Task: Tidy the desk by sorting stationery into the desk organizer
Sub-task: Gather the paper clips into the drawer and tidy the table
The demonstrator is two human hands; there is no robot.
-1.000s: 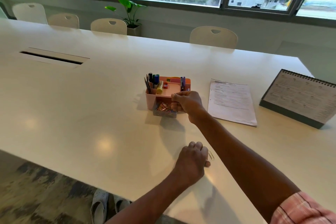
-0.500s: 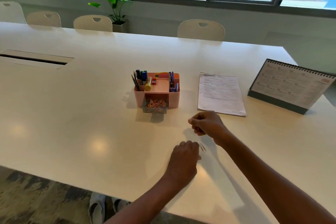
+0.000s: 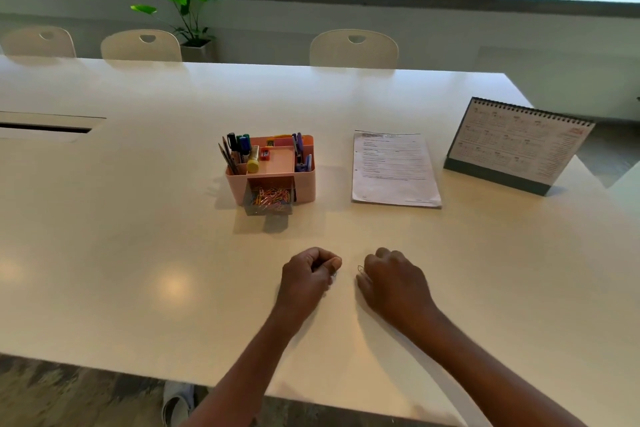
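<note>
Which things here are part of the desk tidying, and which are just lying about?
Part of the job: pink desk organizer, its open drawer of paper clips, loose paper clip at the right hand, left hand.
Just lying about: printed sheet, desk calendar, potted plant, chairs.

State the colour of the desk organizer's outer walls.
The desk organizer is pale pink, best seen in the head view.

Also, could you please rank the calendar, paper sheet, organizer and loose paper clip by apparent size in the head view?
1. calendar
2. paper sheet and organizer: look about alike, not ranked
3. paper clip, smallest though nearest
</note>
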